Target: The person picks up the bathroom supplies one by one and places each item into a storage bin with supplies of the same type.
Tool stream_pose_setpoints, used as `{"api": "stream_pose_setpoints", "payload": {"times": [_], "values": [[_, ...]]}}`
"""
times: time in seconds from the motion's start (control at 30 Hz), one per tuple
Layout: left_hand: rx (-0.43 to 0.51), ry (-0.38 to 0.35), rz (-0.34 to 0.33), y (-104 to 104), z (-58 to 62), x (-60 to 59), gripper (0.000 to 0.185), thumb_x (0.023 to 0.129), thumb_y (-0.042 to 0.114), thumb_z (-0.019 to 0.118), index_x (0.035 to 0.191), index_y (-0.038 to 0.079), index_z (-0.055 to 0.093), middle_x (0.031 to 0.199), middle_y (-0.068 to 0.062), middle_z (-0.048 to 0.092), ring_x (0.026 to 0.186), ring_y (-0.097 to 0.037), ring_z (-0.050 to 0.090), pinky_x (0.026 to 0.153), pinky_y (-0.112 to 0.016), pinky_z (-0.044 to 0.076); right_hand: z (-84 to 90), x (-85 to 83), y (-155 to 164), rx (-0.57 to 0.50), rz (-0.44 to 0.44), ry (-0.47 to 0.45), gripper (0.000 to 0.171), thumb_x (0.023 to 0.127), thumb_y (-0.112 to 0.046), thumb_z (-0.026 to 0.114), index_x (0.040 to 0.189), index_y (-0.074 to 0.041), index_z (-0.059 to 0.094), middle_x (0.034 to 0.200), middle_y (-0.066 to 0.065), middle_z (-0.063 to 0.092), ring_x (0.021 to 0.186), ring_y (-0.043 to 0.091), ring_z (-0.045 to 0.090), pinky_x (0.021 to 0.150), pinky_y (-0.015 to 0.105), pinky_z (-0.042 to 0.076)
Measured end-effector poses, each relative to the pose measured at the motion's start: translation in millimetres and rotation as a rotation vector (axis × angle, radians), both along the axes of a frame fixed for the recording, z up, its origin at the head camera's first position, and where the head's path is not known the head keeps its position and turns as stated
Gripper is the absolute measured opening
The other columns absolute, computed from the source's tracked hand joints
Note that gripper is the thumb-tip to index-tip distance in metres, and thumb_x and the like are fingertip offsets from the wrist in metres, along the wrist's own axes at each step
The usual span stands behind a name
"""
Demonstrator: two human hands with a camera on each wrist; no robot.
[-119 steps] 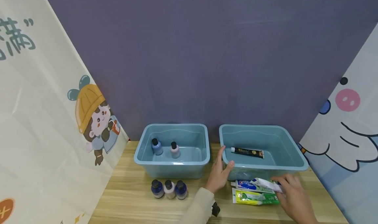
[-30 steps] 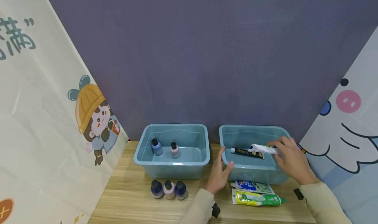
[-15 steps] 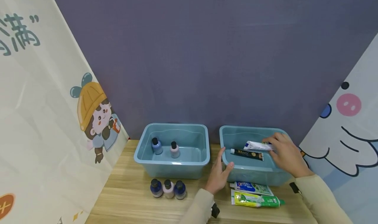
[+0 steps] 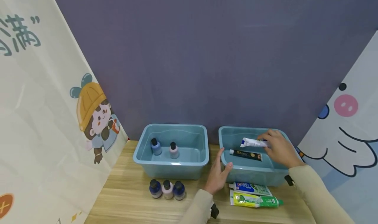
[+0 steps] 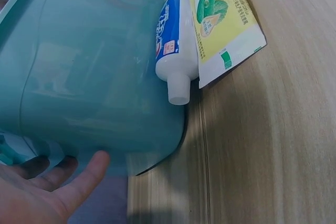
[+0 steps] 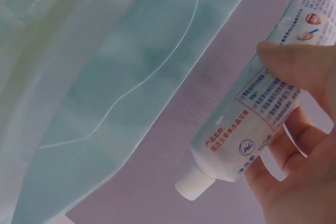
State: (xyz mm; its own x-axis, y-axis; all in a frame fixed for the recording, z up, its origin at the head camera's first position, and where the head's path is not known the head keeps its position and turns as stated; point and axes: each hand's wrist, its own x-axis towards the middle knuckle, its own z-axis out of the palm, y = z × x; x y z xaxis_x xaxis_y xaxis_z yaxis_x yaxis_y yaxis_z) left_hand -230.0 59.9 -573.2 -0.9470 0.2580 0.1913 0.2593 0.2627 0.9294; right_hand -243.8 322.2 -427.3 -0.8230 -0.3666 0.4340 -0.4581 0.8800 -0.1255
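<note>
My right hand (image 4: 279,148) pinches a white toothpaste tube (image 4: 254,142) over the right-hand blue bin (image 4: 257,174). In the right wrist view, the thumb lies on the printed face of this tube (image 6: 252,108), its white cap pointing down. Inside that bin lies a black toothpaste tube (image 4: 245,155). My left hand (image 4: 217,176) rests with extended fingers against the bin's left front corner; the left wrist view has its fingertips (image 5: 97,163) at the wall. In front of the bin, a blue-and-white toothpaste tube (image 4: 251,188) and a yellow-and-green one (image 4: 255,199) lie side by side on the table.
A second blue bin (image 4: 171,171) stands to the left, with a blue bottle (image 4: 156,148) and a pink bottle (image 4: 174,152) in it. Three black-capped bottles (image 4: 167,191) stand before it on the wooden table (image 4: 124,197). A dark cloth (image 4: 189,60) rises behind.
My right hand has picked the white toothpaste tube up from the table front and carried it up over the right bin, then slightly left. My left hand stays at the bin's corner.
</note>
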Motion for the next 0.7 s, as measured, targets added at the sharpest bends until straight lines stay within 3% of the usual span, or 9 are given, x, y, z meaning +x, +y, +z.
{"api": "stream_pose_setpoints", "payload": {"times": [0.5,0.7], "values": [[0.0,-0.024,0.003,-0.7,0.3,2.6,0.064,0.103,0.062,0.044,0.156,0.058,0.008,0.171,0.005,0.021,0.152,-0.031,0.033,0.117,-0.063,0.033,-3.6,-10.6,-3.0,0.059,0.017,-0.094,0.033,0.083,0.003,0.079,0.112,-0.012,0.074,0.107,0.01,0.065,0.096,0.03,0.062,0.072,0.047,0.055],[0.011,-0.017,0.003,-0.1,2.2,1.8,0.064,0.103,0.062,0.044,0.156,0.058,0.009,0.17,0.006,0.022,0.152,-0.03,0.033,0.118,-0.064,0.033,-5.3,-19.2,-2.1,0.086,0.036,-0.122,0.033,0.084,0.003,0.078,0.112,-0.014,0.075,0.101,0.005,0.063,0.089,0.023,0.059,0.066,0.038,0.05]]}}
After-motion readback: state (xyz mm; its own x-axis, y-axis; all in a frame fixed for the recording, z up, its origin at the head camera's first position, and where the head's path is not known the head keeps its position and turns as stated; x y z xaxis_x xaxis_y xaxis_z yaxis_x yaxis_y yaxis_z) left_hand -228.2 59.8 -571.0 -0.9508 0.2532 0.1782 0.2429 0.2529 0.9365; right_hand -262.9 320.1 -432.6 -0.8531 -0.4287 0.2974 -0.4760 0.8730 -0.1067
